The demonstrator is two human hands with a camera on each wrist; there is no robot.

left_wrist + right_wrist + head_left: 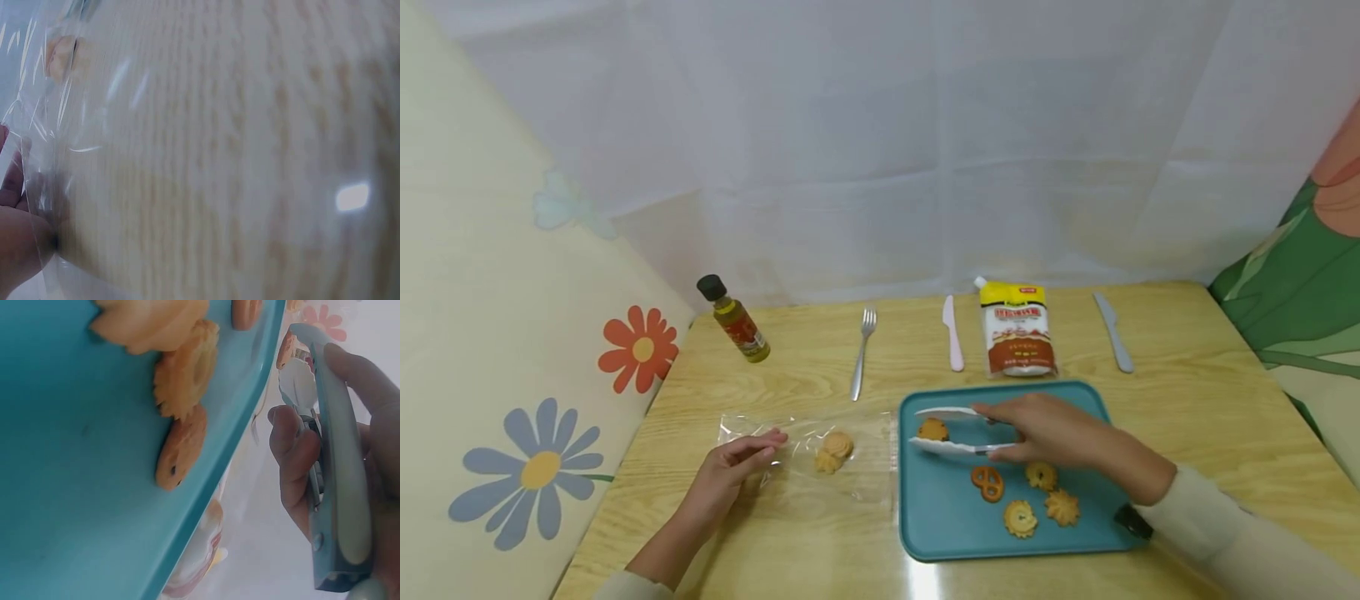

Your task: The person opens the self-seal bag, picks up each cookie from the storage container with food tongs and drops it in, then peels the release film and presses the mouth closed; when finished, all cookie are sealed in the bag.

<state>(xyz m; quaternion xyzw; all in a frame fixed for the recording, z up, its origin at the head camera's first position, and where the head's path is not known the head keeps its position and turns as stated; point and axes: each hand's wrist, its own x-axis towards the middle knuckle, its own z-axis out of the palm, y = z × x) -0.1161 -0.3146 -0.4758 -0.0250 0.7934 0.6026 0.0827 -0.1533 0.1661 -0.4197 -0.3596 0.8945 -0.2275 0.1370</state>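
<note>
My right hand (1052, 429) grips a pair of tongs (340, 456) with pale, scalloped tips. Those tips stand on either side of a round brown cookie (933, 430) over the left part of a teal tray (925, 533). A pretzel (987, 483) and several flower-shaped cookies (1020, 518) lie on the tray below that hand. To the left, my left hand (730, 471) rests at the left end of a clear plastic bag (865, 475), fingers fairly straight against the film. Two pale cookies (833, 451) show inside the bag. Film partly covers the left fingers (14, 178) in the left wrist view.
Behind the bag stands an oil bottle (741, 321) with a black cap. A fork (863, 354), a pink knife (952, 333), a spouted pouch (1017, 329) and a grey knife (1114, 332) line the back. A white cloth (850, 167) hangs behind the table (1187, 400).
</note>
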